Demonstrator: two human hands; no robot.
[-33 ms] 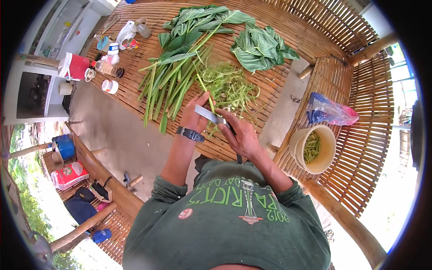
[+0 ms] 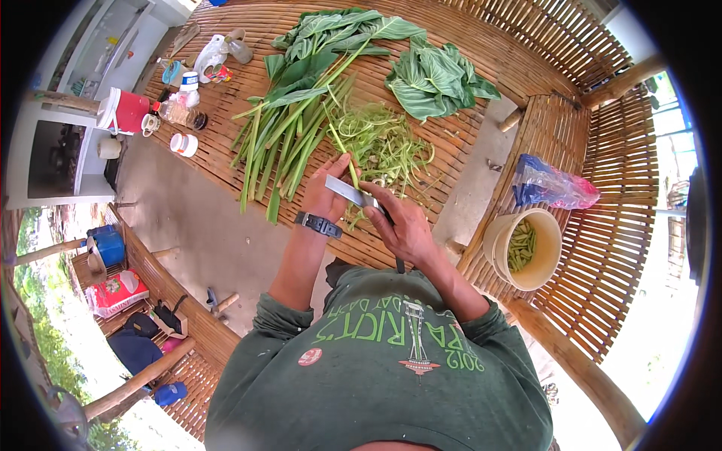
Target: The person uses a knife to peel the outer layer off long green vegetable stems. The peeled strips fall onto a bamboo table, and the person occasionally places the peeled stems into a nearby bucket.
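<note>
My left hand point(image 2: 326, 189), with a dark watch on the wrist, grips a thin green stalk point(image 2: 338, 143) that points away over the table. In my right hand point(image 2: 404, 224) is a knife point(image 2: 345, 189) with a dark handle; its broad blade lies across the stalk's near end, by my left fingers. Just beyond my hands spreads a pile of pale green peelings point(image 2: 383, 146). To its left lies a bundle of long leaf stalks point(image 2: 282, 150), their big leaves point(image 2: 323, 41) at the far end. More large green leaves point(image 2: 436, 79) are heaped at the far right.
The bamboo-slat table point(image 2: 241, 75) holds bottles point(image 2: 177, 113), a white jar point(image 2: 183, 144) and a red-and-white cooler point(image 2: 122, 110) at its left. On the bamboo bench at right stand a cream bucket point(image 2: 553, 259) with cut green pieces inside and a blue-and-pink plastic bag point(image 2: 553, 184).
</note>
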